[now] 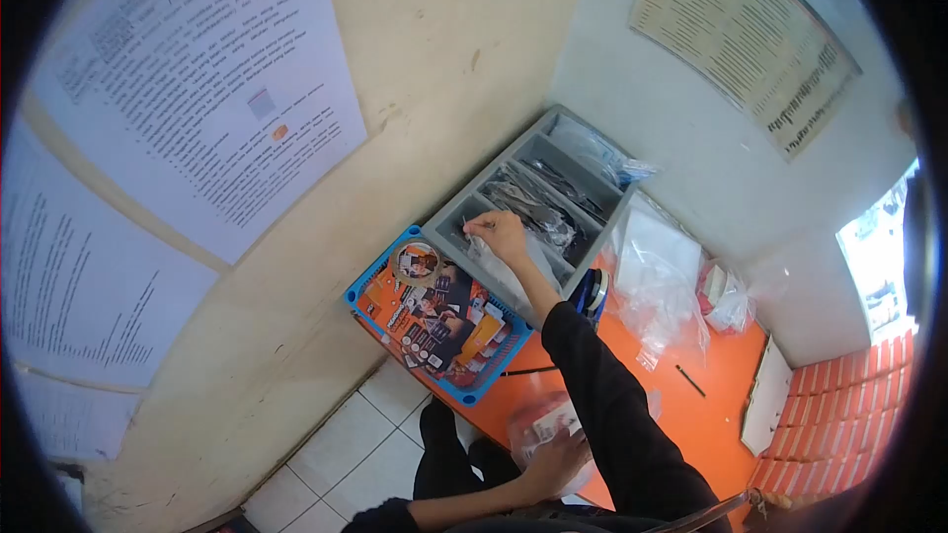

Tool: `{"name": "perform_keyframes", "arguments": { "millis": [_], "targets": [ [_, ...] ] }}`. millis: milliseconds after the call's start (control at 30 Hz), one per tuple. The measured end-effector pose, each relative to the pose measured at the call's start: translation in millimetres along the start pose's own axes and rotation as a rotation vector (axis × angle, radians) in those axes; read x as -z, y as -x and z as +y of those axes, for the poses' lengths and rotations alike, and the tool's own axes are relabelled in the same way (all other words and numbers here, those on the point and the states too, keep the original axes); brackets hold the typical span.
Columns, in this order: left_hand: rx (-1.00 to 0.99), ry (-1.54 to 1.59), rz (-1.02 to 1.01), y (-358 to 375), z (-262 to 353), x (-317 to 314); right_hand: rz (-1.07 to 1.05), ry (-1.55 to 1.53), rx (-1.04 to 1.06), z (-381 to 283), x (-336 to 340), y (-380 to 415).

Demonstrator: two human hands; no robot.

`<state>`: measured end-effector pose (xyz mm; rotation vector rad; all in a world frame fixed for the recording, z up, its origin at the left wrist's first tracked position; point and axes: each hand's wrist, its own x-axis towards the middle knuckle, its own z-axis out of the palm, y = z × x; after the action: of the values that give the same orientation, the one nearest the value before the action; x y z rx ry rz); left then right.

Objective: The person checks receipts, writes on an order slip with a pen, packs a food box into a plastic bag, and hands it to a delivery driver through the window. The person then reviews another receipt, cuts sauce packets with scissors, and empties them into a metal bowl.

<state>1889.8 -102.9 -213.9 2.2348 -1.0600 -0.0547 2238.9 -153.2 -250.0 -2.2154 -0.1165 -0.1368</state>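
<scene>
Right hand (499, 234) is pinching, held item unclear, over clear plastic (491, 264): likely light, limp, slippery, best gripped by an edge

One head-worn camera fed my screen. I read it as looking from above the orange table (726, 385), forward and steeply down, into the corner where the left wall (425, 69) met the right wall (607, 59). Lens wide, with a dark rounded border; the frame sat rolled, so the table ran aslant. Legs (442, 474) and floor (326, 454) entered at the bottom. I noted the left hand (558, 462) low in frame, nearer the lens, and the right hand (499, 234) farther out, near the centre.
</scene>
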Motion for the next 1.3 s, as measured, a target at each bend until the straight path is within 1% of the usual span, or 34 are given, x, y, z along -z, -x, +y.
{"name": "perform_keyframes", "arguments": {
  "millis": [33,67,100,133,167,200,233,300,367,433,500,567,633,667,700,733,767,800,833,867,900,967,1000,1033,1100,1133,1167,1233,1267,1300],
  "targets": [
    [-0.008,-0.013,-0.004,0,5,-1,0.108,-0.064,0.075,-4,6,3],
    [0.124,0.028,-0.086,1,9,-2,0.195,-0.172,0.112,-9,7,4],
    [0.258,0.071,-0.170,3,14,-2,0.206,-0.178,0.110,-12,9,2],
    [0.207,0.099,-0.021,6,5,-10,0.320,-0.352,0.175,-20,16,2],
    [0.201,0.105,-0.038,14,2,-19,0.436,-0.520,0.233,-24,26,3],
    [0.199,0.175,-0.054,16,0,-14,0.383,-0.657,0.223,-37,48,10],
    [0.198,0.249,-0.085,18,-3,-10,0.341,-0.796,0.202,-63,77,27],
    [0.146,0.316,0.100,31,-23,-44,0.185,-0.715,0.111,-109,152,95],
    [0.420,0.532,-0.337,9,-23,-9,0.083,-0.244,0.032,-125,210,193],
    [0.472,0.654,-0.401,3,-33,-7,-0.068,-0.060,-0.128,-111,237,299],
    [0.422,0.663,-0.443,-5,-37,-5,-0.122,-0.024,-0.354,-81,209,390],
    [0.369,0.640,-0.481,-5,-30,-3,-0.009,-0.098,-0.496,-51,133,452],
    [0.195,0.358,-0.290,-4,-19,4,0.444,-0.046,-0.626,-47,60,460],
    [0.033,0.183,-0.127,-2,-12,8,0.486,-0.063,-0.650,-53,40,448],
    [-0.004,0.170,-0.163,-2,-3,12,0.803,-0.011,-0.598,-57,23,433],
    [-0.021,0.042,-0.036,-1,5,16,1.120,0.051,-0.542,-59,13,425],
    [-0.047,-0.082,0.094,0,8,18,1.172,0.036,-0.570,-56,5,424],
    [-0.096,-0.091,0.059,4,-1,10,1.180,0.083,-0.623,-51,-5,423],
    [-0.064,0.071,-0.043,9,-17,-4,1.181,0.131,-0.675,-48,-10,423],
    [-0.019,0.231,-0.150,7,-24,-7,1.102,0.045,-0.757,-56,-5,426],
    [-0.049,0.223,-0.185,7,-29,-8,1.139,0.034,-0.784,-63,0,431],
    [0.260,0.638,-0.301,-4,-27,-3,0.951,-0.097,-0.659,-70,16,444],
    [0.308,0.744,-0.344,-3,-39,-10,0.887,-0.196,-0.705,-75,22,452],
    [0.301,0.729,-0.373,-2,-38,-11,0.910,-0.211,-0.722,-72,22,455],
    [0.359,0.863,-0.336,-1,-32,-14,1.112,-0.669,-0.703,-63,21,459],
    [0.361,0.851,-0.354,0,-32,-16,1.194,-0.854,-0.675,-60,21,454],
    [0.371,0.880,-0.346,1,-31,-18,1.203,-0.865,-0.683,-57,23,452],
    [0.376,0.900,-0.341,1,-31,-18,1.247,-1.170,-0.613,-56,32,447],
    [0.402,0.894,-0.353,0,-29,-17,1.187,-1.150,-0.645,-59,34,448],
    [0.430,0.888,-0.363,-1,-28,-16,1.188,-1.156,-0.646,-59,35,450]
  ]
}}
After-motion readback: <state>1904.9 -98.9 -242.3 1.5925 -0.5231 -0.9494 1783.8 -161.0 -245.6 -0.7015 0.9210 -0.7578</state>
